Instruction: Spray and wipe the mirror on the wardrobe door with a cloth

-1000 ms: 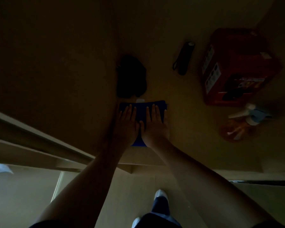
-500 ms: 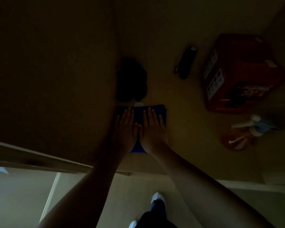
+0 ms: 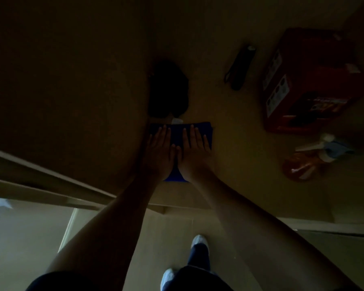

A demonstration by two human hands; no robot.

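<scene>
We pressed our left hand (image 3: 159,156) and right hand (image 3: 194,154) flat, fingers straight, side by side on the cloth (image 3: 178,133). It lay just below a dark bundle (image 3: 168,89); bare surface stretched right toward the spray bottle (image 3: 315,158).

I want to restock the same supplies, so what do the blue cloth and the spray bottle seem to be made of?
The blue cloth looks like soft matte fabric, possibly microfibre: it lies flat and folded under both hands, without shine. The spray bottle looks like clear glossy plastic, since orange liquid shows through its body, with a pale opaque plastic trigger head. The dim light leaves finer texture unclear.
</scene>
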